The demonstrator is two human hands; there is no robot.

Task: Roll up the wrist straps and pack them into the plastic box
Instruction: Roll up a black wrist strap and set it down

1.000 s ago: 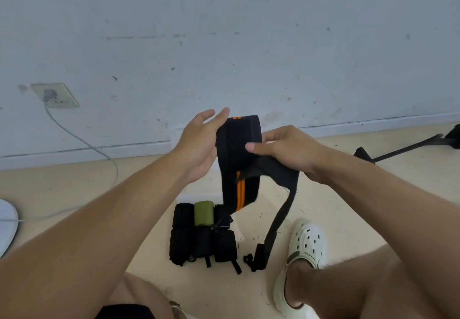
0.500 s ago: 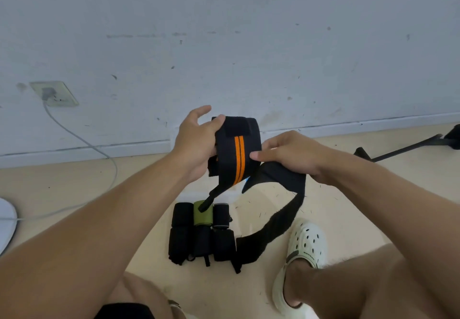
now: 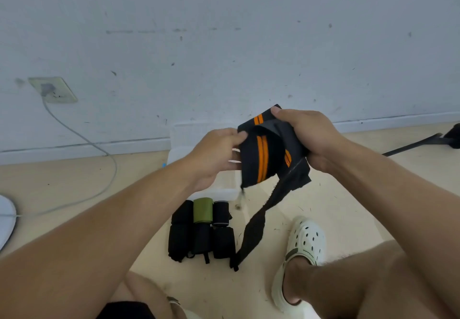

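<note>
A black wrist strap with two orange stripes (image 3: 261, 157) is partly wound into a roll in the air between my hands. My left hand (image 3: 214, 154) pinches its left edge. My right hand (image 3: 306, 137) grips its top and right side. The strap's loose tail (image 3: 254, 229) hangs down to the floor. Below it lie several rolled straps (image 3: 201, 231), most black and one olive green (image 3: 202, 210). The clear plastic box (image 3: 184, 142) stands open against the wall, partly hidden behind my left hand.
A white clog (image 3: 302, 249) on my right foot rests on the beige floor right of the rolls. A grey cable (image 3: 99, 149) runs down from a wall socket (image 3: 53, 89) at the left. A black strap (image 3: 413, 144) lies at the far right. A white round object (image 3: 6, 221) sits at the left edge.
The roll has shifted right and grown thicker as more strap wound on. My right hand moved up over its top. The hanging tail is shorter and swung right.
</note>
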